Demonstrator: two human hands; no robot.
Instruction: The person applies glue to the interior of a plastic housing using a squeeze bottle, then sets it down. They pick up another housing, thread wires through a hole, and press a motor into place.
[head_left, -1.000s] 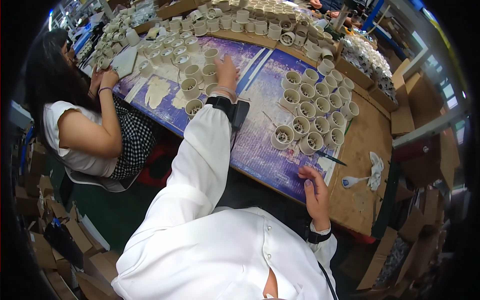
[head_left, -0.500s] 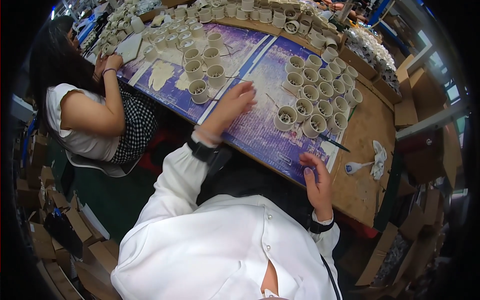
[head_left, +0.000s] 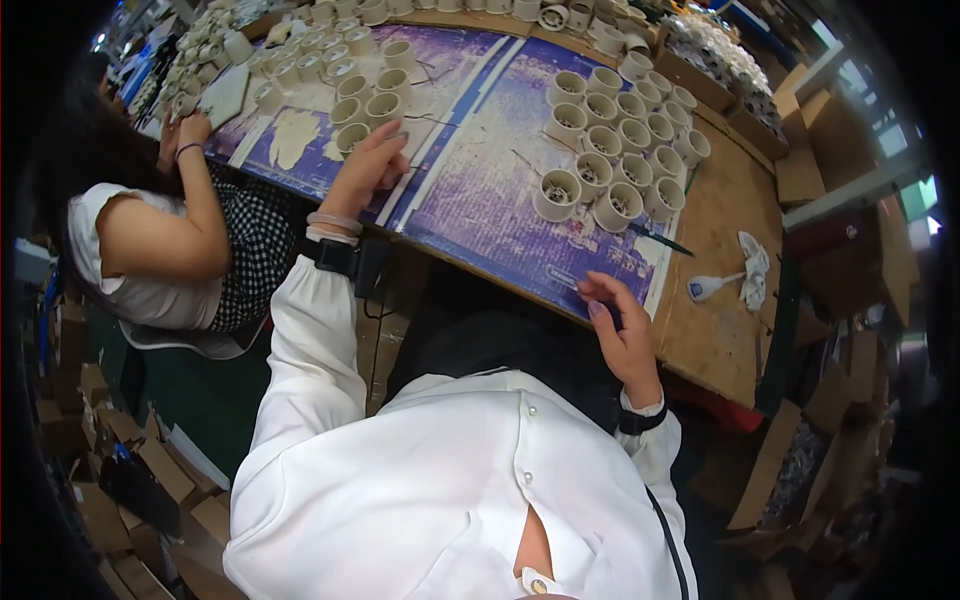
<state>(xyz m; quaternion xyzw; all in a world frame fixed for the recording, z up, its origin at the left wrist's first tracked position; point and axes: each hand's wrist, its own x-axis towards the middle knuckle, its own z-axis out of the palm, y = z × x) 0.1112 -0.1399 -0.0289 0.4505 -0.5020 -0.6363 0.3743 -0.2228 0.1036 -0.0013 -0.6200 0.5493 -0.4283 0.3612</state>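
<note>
Round cream cups [head_left: 555,209] holding small metallic bits [head_left: 557,192], left hand [head_left: 368,168] hovering half-open beside some, right hand [head_left: 625,327] hanging open

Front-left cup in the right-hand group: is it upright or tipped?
Upright: the cup stands with its open mouth facing up, small pieces visible inside.

I wear a white, long-sleeved blouse [head_left: 400,490] with pearl-like buttons [head_left: 528,478] down the front and one darker round button [head_left: 538,586] near the collar. Below my bare left hand [head_left: 372,168] come a pale bracelet [head_left: 335,222] and a black strap [head_left: 332,256] with a boxy black device [head_left: 370,268]. Another black wristband [head_left: 642,420] sits below my right hand [head_left: 622,330]. A thin black cable [head_left: 668,530] runs along my right side; dark fabric [head_left: 480,345] covers my lap.
</note>
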